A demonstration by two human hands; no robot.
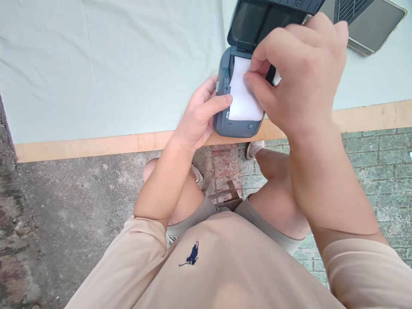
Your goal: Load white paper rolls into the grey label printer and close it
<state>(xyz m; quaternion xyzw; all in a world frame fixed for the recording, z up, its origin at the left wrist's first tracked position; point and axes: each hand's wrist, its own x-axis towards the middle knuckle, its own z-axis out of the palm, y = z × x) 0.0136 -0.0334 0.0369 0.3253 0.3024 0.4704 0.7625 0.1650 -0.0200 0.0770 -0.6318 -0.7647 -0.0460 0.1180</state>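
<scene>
A dark blue-grey label printer (236, 129) sits at the table's front edge with its lid (247, 23) swung up. White label paper (246, 105) lies across its opening and reaches down to the front, near a round power button (250, 126). My left hand (201, 109) grips the printer's left side, its thumb resting at the paper's left edge. Over the right side of the opening, my right hand (299, 73) is closed in a pinch on the paper, thumb and forefinger together. It hides the opening's right part, where a bit of black and white shows.
A pale cloth (112, 68) covers the table, whose light wooden edge (90, 143) runs across in front of me. At the back right lies a laptop-like device (376, 25) with dark keys. My knees and a small wooden stool-like piece (230, 193) are below.
</scene>
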